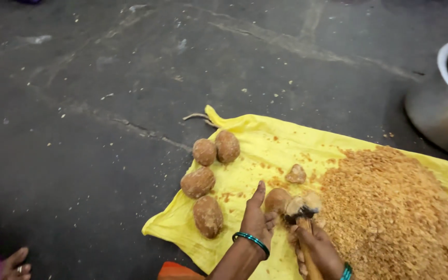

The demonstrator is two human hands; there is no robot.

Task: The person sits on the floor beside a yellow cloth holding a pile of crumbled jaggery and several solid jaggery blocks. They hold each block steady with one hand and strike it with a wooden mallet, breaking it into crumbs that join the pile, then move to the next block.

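So the whole thing hinges on the brown lump (277,199) sitting right where the two hands meet, on the yellow cloth (265,140) spread over the floor (79,103). The left hand (256,220) is on the lump's left side, fingers (270,220) curled against it with the thumb sticking straight up, so it's bracing it rather than lifting. The right hand (318,251) comes from the lump's lower right, fingers clenched around a wooden handle (309,262) that runs up and to the left, its long axis pointing straight at the lump. The head of that tool (301,207) sits touching or just over the lump's right edge, and I can't tell which. Looks like a mallet of some sort, but the head is partly hidden by crumbs.

Left hand is clearly the nearer one to the lump; the right only reaches it through the tool.

Around the lump: a small broken piece (296,174) just above it, four whole round lumps (208,181) well to its left in a loose column, and a big heap of crumbled brown bits (390,212) spreading off to its right. A metal pot (444,103) stands far to the upper right, off the cloth. Someone else's hand (15,263) rests on the floor far to the lower left, well apart from everything
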